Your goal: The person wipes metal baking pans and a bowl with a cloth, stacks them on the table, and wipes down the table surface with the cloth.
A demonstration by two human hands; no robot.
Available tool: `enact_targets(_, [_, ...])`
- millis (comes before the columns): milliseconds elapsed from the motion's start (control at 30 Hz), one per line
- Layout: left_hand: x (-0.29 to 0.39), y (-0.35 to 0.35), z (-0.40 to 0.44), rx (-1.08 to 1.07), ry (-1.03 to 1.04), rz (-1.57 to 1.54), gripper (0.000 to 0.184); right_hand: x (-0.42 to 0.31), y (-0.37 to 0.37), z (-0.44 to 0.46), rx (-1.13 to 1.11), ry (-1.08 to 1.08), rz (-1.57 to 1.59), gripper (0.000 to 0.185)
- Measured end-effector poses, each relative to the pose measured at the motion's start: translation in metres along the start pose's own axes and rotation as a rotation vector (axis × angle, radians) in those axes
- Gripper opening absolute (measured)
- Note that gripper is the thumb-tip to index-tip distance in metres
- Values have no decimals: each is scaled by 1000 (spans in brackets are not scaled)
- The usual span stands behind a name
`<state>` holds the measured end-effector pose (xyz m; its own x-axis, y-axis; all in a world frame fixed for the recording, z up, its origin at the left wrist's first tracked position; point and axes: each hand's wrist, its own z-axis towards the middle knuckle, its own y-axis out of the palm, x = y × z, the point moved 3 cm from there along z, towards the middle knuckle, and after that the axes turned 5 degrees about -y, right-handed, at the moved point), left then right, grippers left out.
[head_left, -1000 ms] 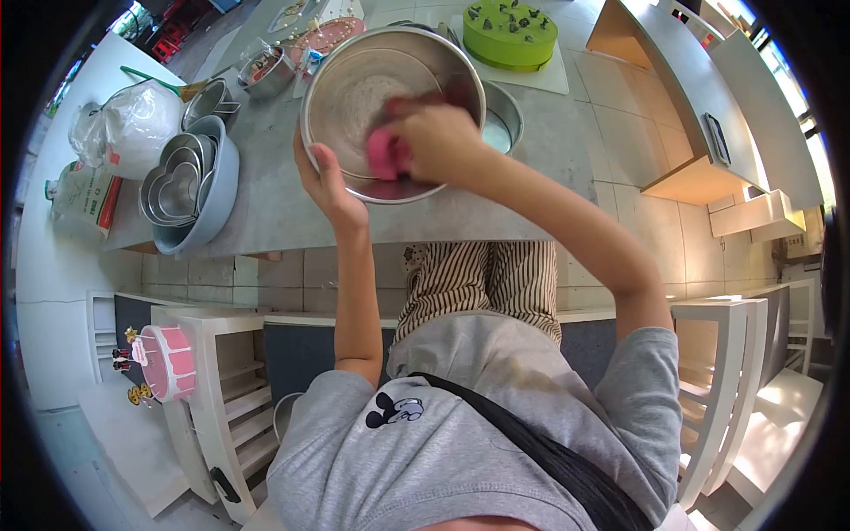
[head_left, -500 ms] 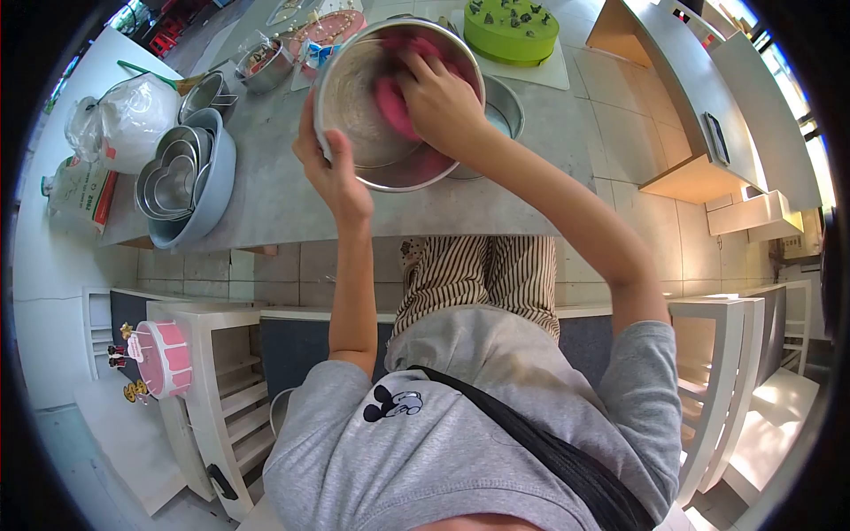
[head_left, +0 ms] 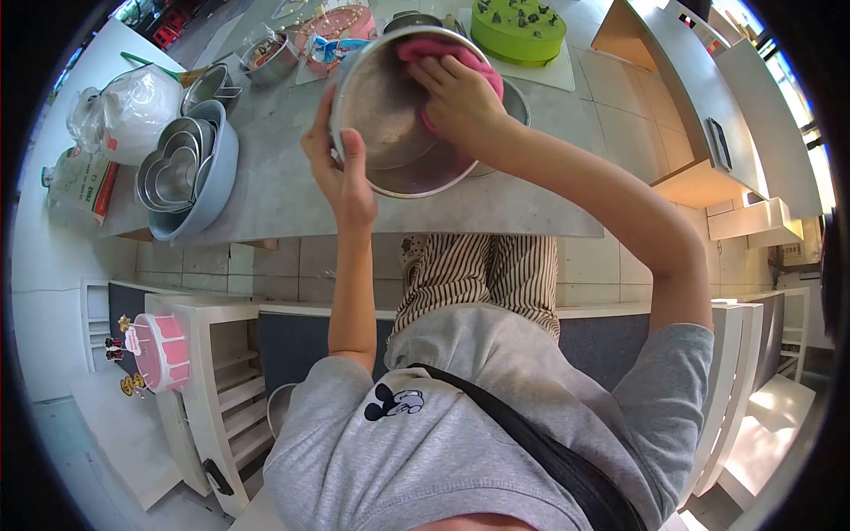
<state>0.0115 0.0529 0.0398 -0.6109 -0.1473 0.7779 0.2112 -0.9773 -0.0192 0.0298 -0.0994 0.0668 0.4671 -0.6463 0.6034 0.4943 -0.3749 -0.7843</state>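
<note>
A round metal cake pan (head_left: 381,111) is held tilted above the table, its hollow inside facing me. My left hand (head_left: 343,173) grips its left rim, thumb on the near side and fingers behind the wall. Inside, at the upper right of the pan, my right hand (head_left: 462,99) presses a pink cloth (head_left: 429,48) against the metal. The cloth bunches under the fingers and partly covers the right rim. Another round metal pan (head_left: 521,111) lies on the table behind, mostly hidden by the held pan and my right hand.
On the grey table (head_left: 274,168), a blue-grey basin (head_left: 221,168) holds several nested pans, some heart-shaped (head_left: 181,168). Plastic bags (head_left: 137,111) stand to its left. A green cake (head_left: 518,31) and a pink cake (head_left: 332,25) sit at the far side. Another metal pan (head_left: 276,64) contains small items.
My right hand and the pink cloth have moved right and slightly up, towards the pan's right rim. The pan has shifted a little right, and my right elbow has swung outward.
</note>
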Motion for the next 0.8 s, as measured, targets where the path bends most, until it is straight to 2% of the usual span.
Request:
enact_targets(33, [-3,-3,3,28,-14,6,54,5,-5,1,143,-16,-181,37])
enact_targets(67, [-1,-6,4,24,-12,4,54,15,-5,4,142,-11,-182,37])
enact_targets(133, [-3,-6,5,-104,-334,-317,54,26,-23,4,691,-213,-442,45])
enact_targets(167, [-12,-5,3,-81,-332,-276,50,29,-26,6,717,-179,-278,49])
enact_targets(200, [-12,-4,4,-82,-332,-275,50,24,-26,4,717,-178,-278,49])
enact_targets(267, [-9,-3,7,-40,-349,-443,50,13,-14,2,318,68,-274,30])
enact_targets(300, [-4,-2,7,-42,-349,-444,50,2,-6,1,99,159,-120,29])
enact_targets(367, [18,2,7,23,5,116,52,-23,-2,-2,-193,339,279,26])
enact_targets(400, [15,6,6,28,6,114,52,-23,2,2,-192,337,274,26])
enact_targets(467, [3,16,0,16,-13,80,56,-33,12,11,-234,56,1441,34])
enact_targets(500, [2,19,-2,21,-17,42,60,-33,7,14,-230,60,1440,34])
enact_targets(567, [7,23,-9,26,36,69,61,-20,-3,19,540,459,2401,32])
enact_targets(600, [10,23,-11,40,78,99,61,-20,-6,20,543,459,2401,32])
enact_targets(800, [11,35,-10,43,76,-35,66,-20,-22,27,906,453,2552,37])
